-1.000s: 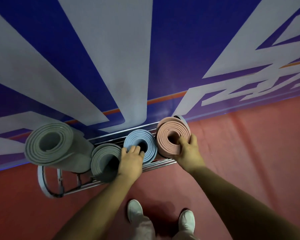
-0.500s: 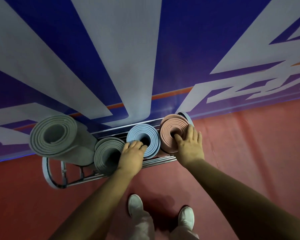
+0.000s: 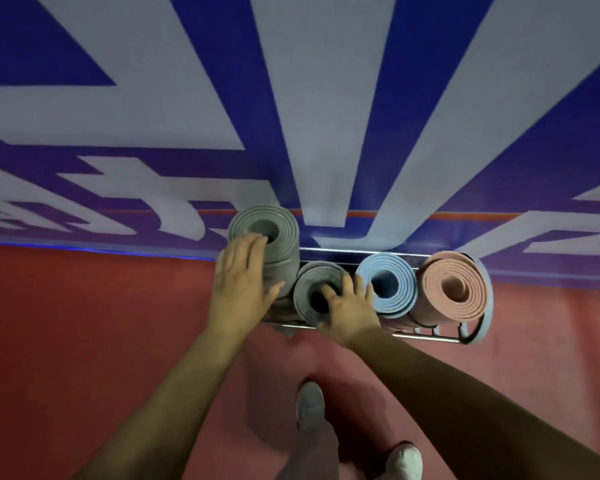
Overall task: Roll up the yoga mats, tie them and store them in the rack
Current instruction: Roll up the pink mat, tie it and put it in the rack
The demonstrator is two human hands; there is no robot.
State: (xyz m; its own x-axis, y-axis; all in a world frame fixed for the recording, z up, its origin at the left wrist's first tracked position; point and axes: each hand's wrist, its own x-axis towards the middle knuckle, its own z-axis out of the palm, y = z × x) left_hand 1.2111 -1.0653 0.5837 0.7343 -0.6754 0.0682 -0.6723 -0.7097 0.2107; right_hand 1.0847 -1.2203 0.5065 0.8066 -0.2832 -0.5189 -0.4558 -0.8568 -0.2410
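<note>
Four rolled yoga mats stand on end in a metal wire rack (image 3: 430, 337) against the wall. From left: a tall grey mat (image 3: 274, 220), a lower grey mat (image 3: 312, 282), a light blue mat (image 3: 392, 289) and a pink mat (image 3: 454, 289). My left hand (image 3: 243, 285) lies flat against the near side of the tall grey mat, fingers straight and reaching its top rim. My right hand (image 3: 350, 303) rests on the top end of the lower grey mat, fingers spread, thumb over its core.
A blue and white banner wall (image 3: 326, 116) rises right behind the rack. Red floor (image 3: 84, 341) spreads to both sides. My white shoes (image 3: 310, 403) stand just in front of the rack. A light blue ring (image 3: 484, 306) caps the rack's right end.
Both hands have shifted left: the left from the blue mat to the tall grey one, the right from the pink mat to the lower grey one. The view swung left too.
</note>
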